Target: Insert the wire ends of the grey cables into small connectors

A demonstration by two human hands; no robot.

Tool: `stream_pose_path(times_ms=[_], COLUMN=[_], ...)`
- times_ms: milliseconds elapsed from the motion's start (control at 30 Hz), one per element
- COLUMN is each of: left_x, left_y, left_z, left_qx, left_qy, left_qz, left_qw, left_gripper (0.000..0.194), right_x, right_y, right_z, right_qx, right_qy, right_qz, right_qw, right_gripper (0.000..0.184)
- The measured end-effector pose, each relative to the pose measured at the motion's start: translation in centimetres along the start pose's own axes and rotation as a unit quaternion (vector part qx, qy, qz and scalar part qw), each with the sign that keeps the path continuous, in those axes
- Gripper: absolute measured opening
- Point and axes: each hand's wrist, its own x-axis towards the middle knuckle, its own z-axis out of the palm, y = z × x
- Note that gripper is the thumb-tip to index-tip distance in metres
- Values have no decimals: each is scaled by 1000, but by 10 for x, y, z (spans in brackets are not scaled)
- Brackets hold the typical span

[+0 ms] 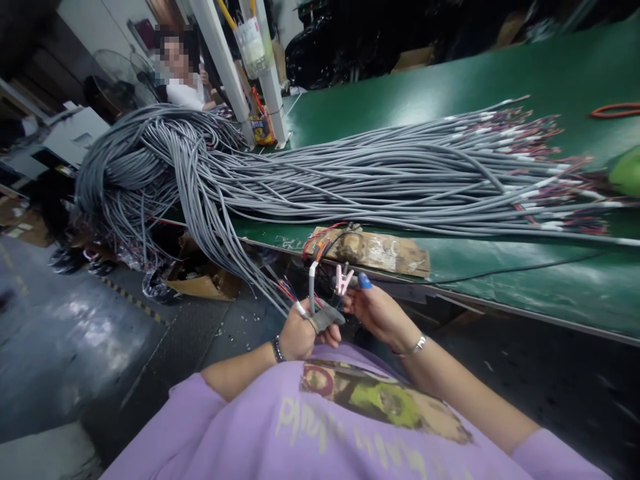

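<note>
Two bare hands are near each other, off the near edge of a long green table (500, 277). The left hand (299, 335) is curled closed around a short, round grey cable (312, 295) with a white band, just left of a pale pink plastic clip (343, 279). The right hand (383, 315) has its fingers drawn narrow beside the clip; whether they grip anything, I cannot tell. Many long grey cables (350, 175) lie beyond a worn wooden board (407, 255). This seems fine wire-end work, calling for a steady left hold and precise right fingertips.
</note>
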Motion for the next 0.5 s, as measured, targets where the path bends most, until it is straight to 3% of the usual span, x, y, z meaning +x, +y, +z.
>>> stream_pose_path(times_ms=[133,200,400,500], left_x=[4,5,6,7], left_y=[1,2,2,0], left_z=[5,7,11,11], left_qx=[1,1,-7,-3], left_qy=[-16,-8,17,18], left_qz=[2,2,-6,-9], left_qw=[1000,1000,1000,1000], left_gripper=[53,53,53,50], right_x=[4,5,16,20], right_y=[-4,-3,7,9], right_z=[10,12,12,10], right_qx=[-131,-144,64,117], right_qy=[52,69,26,17], right_qz=[-117,-150,-19,-8], right_qw=[983,976,997,993], right_gripper=[51,51,37,27])
